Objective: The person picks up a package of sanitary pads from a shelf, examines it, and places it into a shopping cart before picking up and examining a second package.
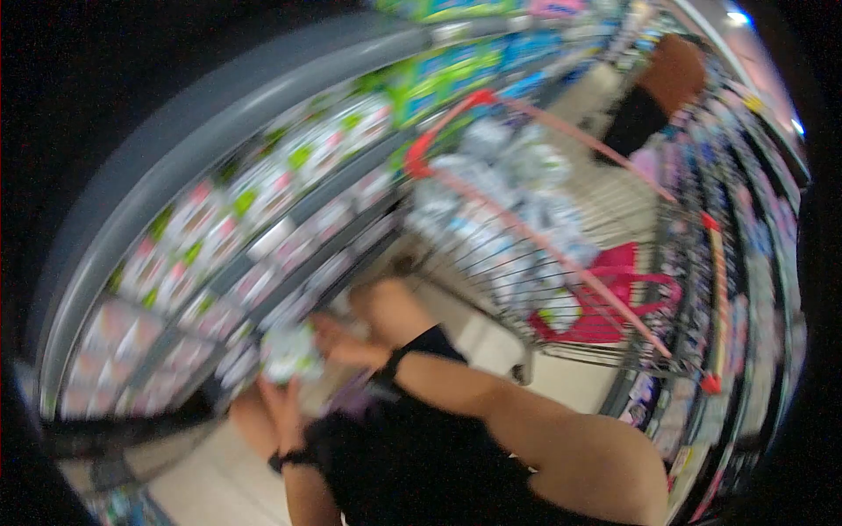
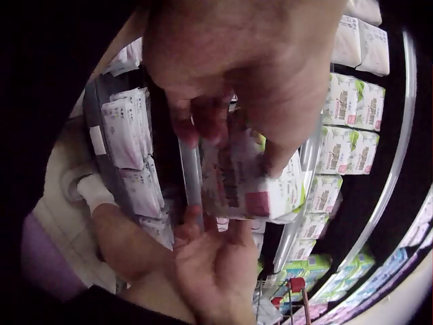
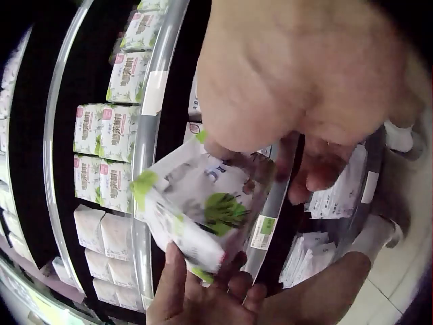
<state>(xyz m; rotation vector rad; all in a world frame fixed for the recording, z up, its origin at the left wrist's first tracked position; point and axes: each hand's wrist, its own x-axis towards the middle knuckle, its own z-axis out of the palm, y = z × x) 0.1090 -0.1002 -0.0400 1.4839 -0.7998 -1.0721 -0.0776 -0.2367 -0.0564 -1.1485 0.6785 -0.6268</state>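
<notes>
Between the two hands is a boxy, plastic-wrapped white-and-green packet (image 3: 203, 196) with a leaf print and a pink patch on one side. My left hand (image 1: 282, 408) grips it, the thumb laid along one face in the left wrist view. From the opposite side my right hand (image 1: 346, 344) holds it, with its fingertips at the packet's edge. Both hands are low in front of the lower shelf, close to the bent knees. In the right wrist view the right hand covers part of the packet's top. The head view is blurred.
Shelves (image 1: 210, 88) hold rows of similar packs (image 2: 342, 98) on the left. A shopping cart (image 1: 544, 237) with red corners stands at the right, holding white packs and a pink bag (image 1: 614, 272). Another person's leg (image 1: 636, 123) shows beyond it. More stocked shelves (image 1: 745, 219) line the far right.
</notes>
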